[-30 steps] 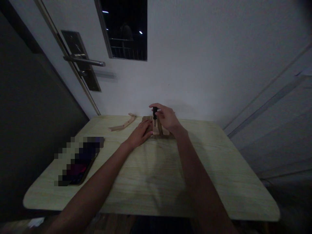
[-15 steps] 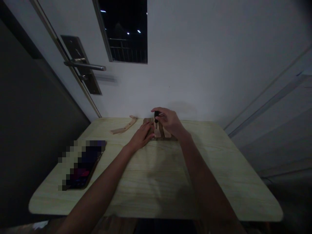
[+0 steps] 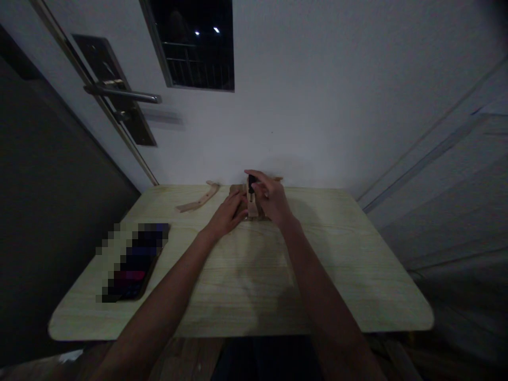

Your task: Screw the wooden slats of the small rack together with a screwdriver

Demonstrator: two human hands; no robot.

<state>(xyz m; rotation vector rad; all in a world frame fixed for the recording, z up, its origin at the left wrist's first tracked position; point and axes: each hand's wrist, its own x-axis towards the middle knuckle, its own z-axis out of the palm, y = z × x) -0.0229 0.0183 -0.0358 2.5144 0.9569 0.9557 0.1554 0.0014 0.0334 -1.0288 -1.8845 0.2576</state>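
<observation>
My right hand [image 3: 273, 201] is closed around a short screwdriver [image 3: 251, 183] with a black handle, held upright. Its tip points down at a pale wooden piece [image 3: 252, 208], though the exact contact is too small to make out. Under that piece lies a browner wooden board [image 3: 237, 189], partly covered by my hands. My left hand [image 3: 226, 216] rests on the board's left side, fingers stretched out and thumb beside the pale piece. To the left, a bent wooden strip with holes [image 3: 204, 199] lies on the table.
The light wood-grain table [image 3: 254, 280] meets a white door [image 3: 317, 106] at its far edge. A phone [image 3: 138, 264], partly pixelated, lies at the left. Above the table's left side the door handle [image 3: 127, 95] sticks out.
The whole view has shifted slightly, with door and table sitting higher in the picture. My right hand has turned a little around the screwdriver; my left hand stays on the board.
</observation>
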